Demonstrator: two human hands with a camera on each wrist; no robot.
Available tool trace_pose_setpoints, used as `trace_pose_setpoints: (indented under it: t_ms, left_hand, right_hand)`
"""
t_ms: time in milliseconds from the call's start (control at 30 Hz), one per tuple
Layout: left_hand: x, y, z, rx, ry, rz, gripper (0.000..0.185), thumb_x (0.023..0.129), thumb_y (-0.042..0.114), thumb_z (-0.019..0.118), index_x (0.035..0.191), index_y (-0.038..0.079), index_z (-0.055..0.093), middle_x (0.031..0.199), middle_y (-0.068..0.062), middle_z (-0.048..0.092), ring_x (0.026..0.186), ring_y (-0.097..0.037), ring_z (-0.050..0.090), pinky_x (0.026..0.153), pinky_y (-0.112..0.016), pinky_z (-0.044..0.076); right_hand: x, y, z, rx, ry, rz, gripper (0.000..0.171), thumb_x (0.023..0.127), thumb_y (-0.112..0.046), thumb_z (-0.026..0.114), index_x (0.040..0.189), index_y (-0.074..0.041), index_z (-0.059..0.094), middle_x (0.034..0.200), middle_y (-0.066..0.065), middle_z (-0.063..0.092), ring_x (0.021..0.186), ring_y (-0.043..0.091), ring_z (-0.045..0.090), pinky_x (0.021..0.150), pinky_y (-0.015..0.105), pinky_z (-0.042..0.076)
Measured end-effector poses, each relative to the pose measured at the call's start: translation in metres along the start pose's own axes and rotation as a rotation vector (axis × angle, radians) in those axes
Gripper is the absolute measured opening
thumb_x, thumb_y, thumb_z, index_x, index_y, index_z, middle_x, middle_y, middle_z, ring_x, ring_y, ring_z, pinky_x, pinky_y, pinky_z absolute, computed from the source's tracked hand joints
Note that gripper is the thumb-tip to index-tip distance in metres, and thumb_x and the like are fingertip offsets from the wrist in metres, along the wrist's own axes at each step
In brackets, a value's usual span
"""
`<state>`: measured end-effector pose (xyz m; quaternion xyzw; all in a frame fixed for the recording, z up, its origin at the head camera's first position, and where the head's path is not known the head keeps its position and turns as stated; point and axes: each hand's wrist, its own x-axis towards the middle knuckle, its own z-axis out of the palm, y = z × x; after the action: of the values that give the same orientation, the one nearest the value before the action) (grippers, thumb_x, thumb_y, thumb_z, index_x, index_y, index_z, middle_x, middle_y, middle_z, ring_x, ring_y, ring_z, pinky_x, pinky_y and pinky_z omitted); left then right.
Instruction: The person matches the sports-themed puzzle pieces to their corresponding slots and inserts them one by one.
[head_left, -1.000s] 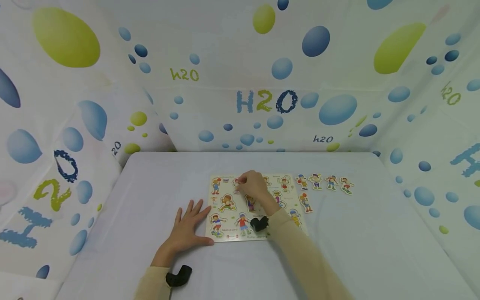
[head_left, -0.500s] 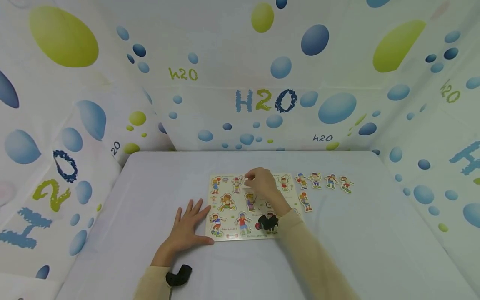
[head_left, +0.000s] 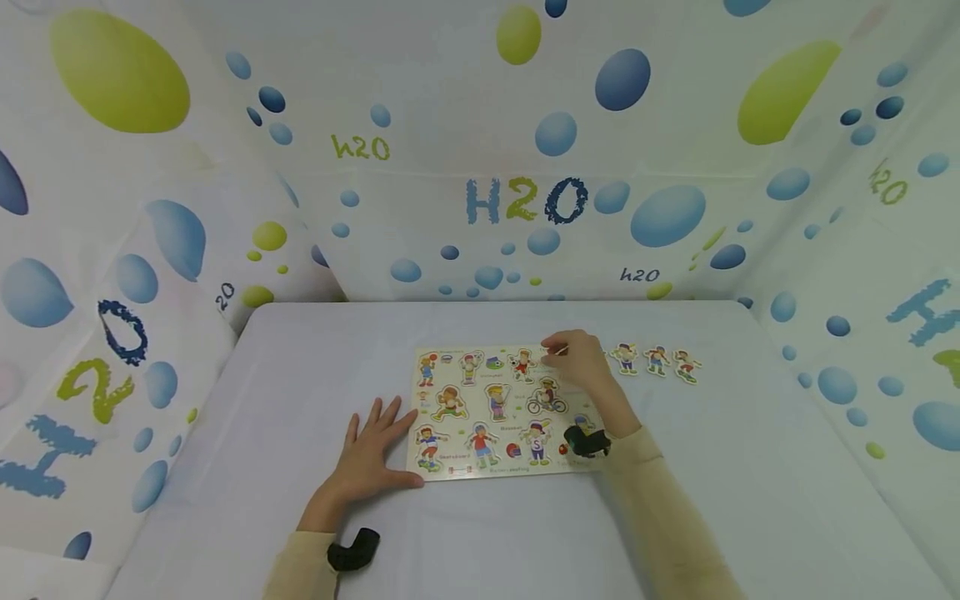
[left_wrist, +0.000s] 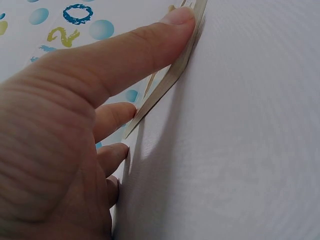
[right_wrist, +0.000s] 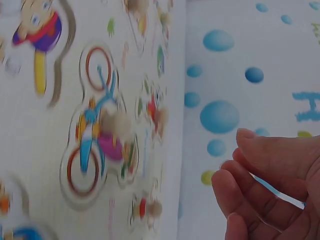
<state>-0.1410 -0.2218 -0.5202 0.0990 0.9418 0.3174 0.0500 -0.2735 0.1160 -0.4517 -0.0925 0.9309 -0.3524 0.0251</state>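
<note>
While a white table (head_left: 300, 400) is enclosed on three sides by sheeting (head_left: 675, 125) printed with blue and green bubbles and "H2O" lettering, a flat puzzle board (head_left: 502, 408) with cartoon figures of children at sports is laid near the middle of its surface. The board's left edge is touched by the left hand (head_left: 371, 454), which is spread flat on the table with straight, splayed fingers; in the left wrist view the thumb (left_wrist: 150, 45) is seen pressed along the board's thin rim (left_wrist: 175, 75). Nothing is gripped by this hand. The right hand (head_left: 581, 367) is held over the board's far right corner, its fingers loosely curled and drawn together at the tips; whether a piece is pinched there cannot be told, and in the right wrist view the fingers (right_wrist: 270, 185) are shown bent with nothing visible between them. A bicycle-rider piece (right_wrist: 97, 145) is seen seated in the board just beside that hand. Three loose figure pieces (head_left: 656, 361) are lined up on the table right of the board, apart from it. A small black device (head_left: 352, 550) is worn at the left wrist, and another (head_left: 587, 442) at the right.
</note>
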Motion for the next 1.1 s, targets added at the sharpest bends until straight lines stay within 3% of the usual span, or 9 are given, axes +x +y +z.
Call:
trace_pose_setpoints:
  t_ms: [500, 700, 1100]
  left_hand:
    - [-0.001, 0.001, 0.000, 0.001, 0.006, 0.002, 0.106, 0.059, 0.048, 0.089, 0.147, 0.013, 0.044, 0.161, -0.018, 0.023, 0.150, -0.045, 0.007, 0.117, -0.064, -0.006]
    - [-0.001, 0.000, 0.000, -0.002, 0.014, 0.005, 0.106, 0.058, 0.048, 0.089, 0.147, 0.012, 0.045, 0.160, -0.019, 0.024, 0.150, -0.045, 0.007, 0.117, -0.064, -0.006]
    - [0.000, -0.001, 0.001, 0.010, 0.013, 0.000, 0.106, 0.058, 0.049, 0.089, 0.147, 0.013, 0.045, 0.161, -0.018, 0.024, 0.150, -0.045, 0.007, 0.117, -0.064, -0.005]
  right_hand:
    - [-0.023, 0.054, -0.029, -0.023, 0.025, 0.036, 0.026, 0.088, -0.006, 0.069, 0.112, 0.003, 0.070, 0.106, 0.021, 0.071, 0.091, 0.033, 0.069, 0.073, 0.038, 0.059]
    - [-0.030, 0.070, -0.031, -0.059, -0.023, 0.089, 0.026, 0.088, -0.010, 0.069, 0.111, 0.002, 0.070, 0.105, 0.019, 0.070, 0.093, 0.032, 0.068, 0.078, 0.042, 0.057]
    - [-0.044, 0.081, -0.037, -0.070, -0.126, 0.202, 0.026, 0.087, -0.011, 0.070, 0.112, -0.001, 0.071, 0.110, 0.017, 0.069, 0.098, 0.031, 0.065, 0.076, 0.038, 0.057]
